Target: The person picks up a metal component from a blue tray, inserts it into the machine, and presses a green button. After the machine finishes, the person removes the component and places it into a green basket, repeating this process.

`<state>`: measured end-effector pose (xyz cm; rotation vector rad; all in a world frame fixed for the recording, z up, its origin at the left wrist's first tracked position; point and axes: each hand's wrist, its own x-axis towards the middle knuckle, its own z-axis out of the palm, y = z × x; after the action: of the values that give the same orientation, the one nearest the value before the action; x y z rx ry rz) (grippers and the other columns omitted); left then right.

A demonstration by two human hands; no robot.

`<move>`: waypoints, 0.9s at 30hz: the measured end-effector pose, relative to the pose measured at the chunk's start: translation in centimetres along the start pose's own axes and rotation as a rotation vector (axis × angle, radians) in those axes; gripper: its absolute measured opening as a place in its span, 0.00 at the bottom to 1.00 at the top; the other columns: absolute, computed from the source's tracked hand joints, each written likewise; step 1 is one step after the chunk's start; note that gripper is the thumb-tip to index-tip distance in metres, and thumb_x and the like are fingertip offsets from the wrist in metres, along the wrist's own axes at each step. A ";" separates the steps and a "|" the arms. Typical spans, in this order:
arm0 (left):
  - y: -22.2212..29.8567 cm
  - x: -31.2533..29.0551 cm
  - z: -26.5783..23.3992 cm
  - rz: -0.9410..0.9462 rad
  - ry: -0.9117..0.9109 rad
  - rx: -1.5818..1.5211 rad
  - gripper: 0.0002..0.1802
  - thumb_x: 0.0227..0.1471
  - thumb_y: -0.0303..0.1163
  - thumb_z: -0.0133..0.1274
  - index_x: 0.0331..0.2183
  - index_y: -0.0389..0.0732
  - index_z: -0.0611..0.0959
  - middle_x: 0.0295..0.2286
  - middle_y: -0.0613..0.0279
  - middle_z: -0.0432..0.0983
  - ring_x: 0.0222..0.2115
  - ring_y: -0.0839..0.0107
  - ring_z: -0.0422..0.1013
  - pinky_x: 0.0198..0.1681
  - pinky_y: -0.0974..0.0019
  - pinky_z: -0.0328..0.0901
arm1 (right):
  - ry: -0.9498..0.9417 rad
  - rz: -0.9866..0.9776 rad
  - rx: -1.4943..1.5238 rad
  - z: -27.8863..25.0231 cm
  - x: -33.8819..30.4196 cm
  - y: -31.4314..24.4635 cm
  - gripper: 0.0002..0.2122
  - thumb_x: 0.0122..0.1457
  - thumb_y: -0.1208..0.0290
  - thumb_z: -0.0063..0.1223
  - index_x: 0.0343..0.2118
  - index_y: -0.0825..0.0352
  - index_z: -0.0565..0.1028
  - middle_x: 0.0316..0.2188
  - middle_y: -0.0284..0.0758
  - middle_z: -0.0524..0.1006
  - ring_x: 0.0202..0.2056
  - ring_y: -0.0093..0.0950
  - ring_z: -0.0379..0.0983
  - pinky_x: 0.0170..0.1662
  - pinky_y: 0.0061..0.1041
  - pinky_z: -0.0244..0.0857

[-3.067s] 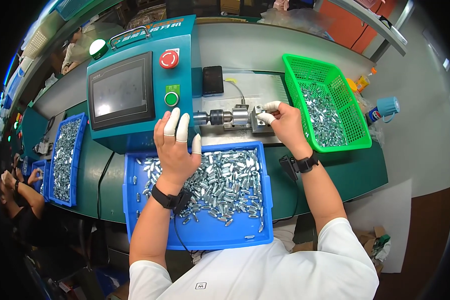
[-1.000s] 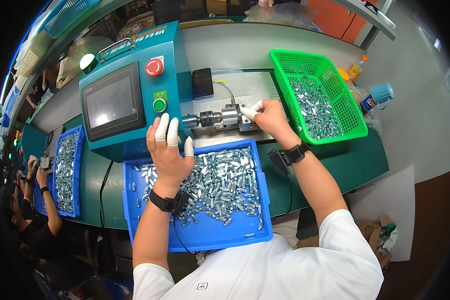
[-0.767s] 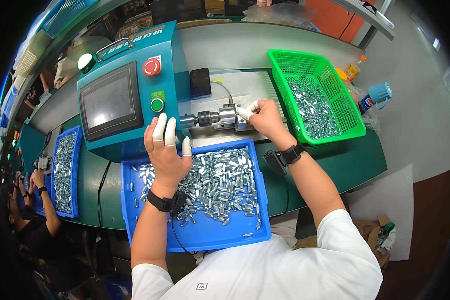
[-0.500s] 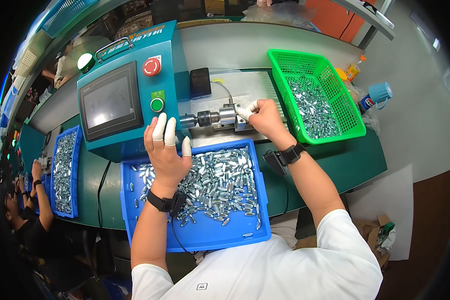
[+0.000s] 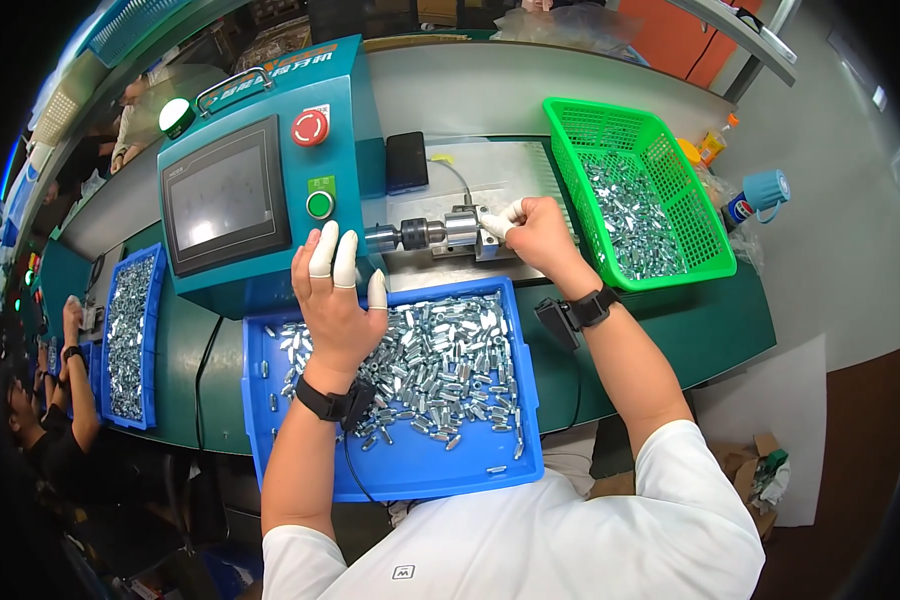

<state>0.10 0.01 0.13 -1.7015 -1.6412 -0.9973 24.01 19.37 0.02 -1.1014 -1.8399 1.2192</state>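
Observation:
My left hand (image 5: 338, 310) has its fingers stretched out and apart, with white finger cots on several of them. It hovers at the lower front of a teal machine (image 5: 345, 120), beside the green button (image 5: 320, 205), holding nothing. My right hand (image 5: 542, 240) pinches thumb and finger, also in white cots, at the right end of a metal holding block (image 5: 462, 228). Whatever lies between those fingertips is hidden. A dark chuck (image 5: 420, 233) faces the block from the left. Below my left hand, a blue tray (image 5: 440, 480) carries many small shiny threaded metal fittings (image 5: 440, 370).
Right of the block stands a green basket (image 5: 712, 238) with more metal fittings. A red stop button (image 5: 310, 127) and a screen (image 5: 225, 195) are on the machine. Behind the basket are a blue cup (image 5: 765, 188) and an orange bottle (image 5: 712, 145). Another blue tray (image 5: 155, 330) lies left.
The whole view has shifted slightly. My left hand stays raised by the machine, and my right fingertips remain at the block's right end.

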 end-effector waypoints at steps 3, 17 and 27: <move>0.1 0.0 0.0 -0.006 0.001 0.000 0.39 0.47 0.27 0.66 0.62 0.37 0.74 0.63 0.48 0.66 0.66 0.47 0.59 0.70 0.43 0.55 | -0.025 0.002 -0.022 -0.5 -0.3 -0.3 0.14 0.58 0.65 0.74 0.25 0.71 0.83 0.19 0.30 0.79 0.22 0.16 0.69 0.26 0.25 0.64; 0.0 0.0 -0.1 -0.010 0.003 0.004 0.38 0.49 0.28 0.65 0.62 0.37 0.74 0.63 0.48 0.66 0.66 0.46 0.59 0.71 0.44 0.54 | -0.034 -0.311 -0.430 -2.6 -2.8 -1.6 0.11 0.62 0.69 0.68 0.42 0.70 0.84 0.28 0.38 0.82 0.27 0.28 0.76 0.32 0.29 0.71; 0.4 0.0 -0.1 -0.018 0.006 -0.012 0.40 0.48 0.25 0.66 0.62 0.37 0.73 0.63 0.47 0.66 0.66 0.44 0.60 0.70 0.44 0.55 | -0.085 -0.596 -0.747 -2.9 -3.8 -3.2 0.15 0.61 0.71 0.64 0.51 0.65 0.82 0.31 0.42 0.75 0.36 0.42 0.73 0.41 0.39 0.69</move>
<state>0.49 -0.09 0.19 -1.6926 -1.6530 -1.0217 27.24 16.42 3.72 -0.7415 -2.5259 0.2270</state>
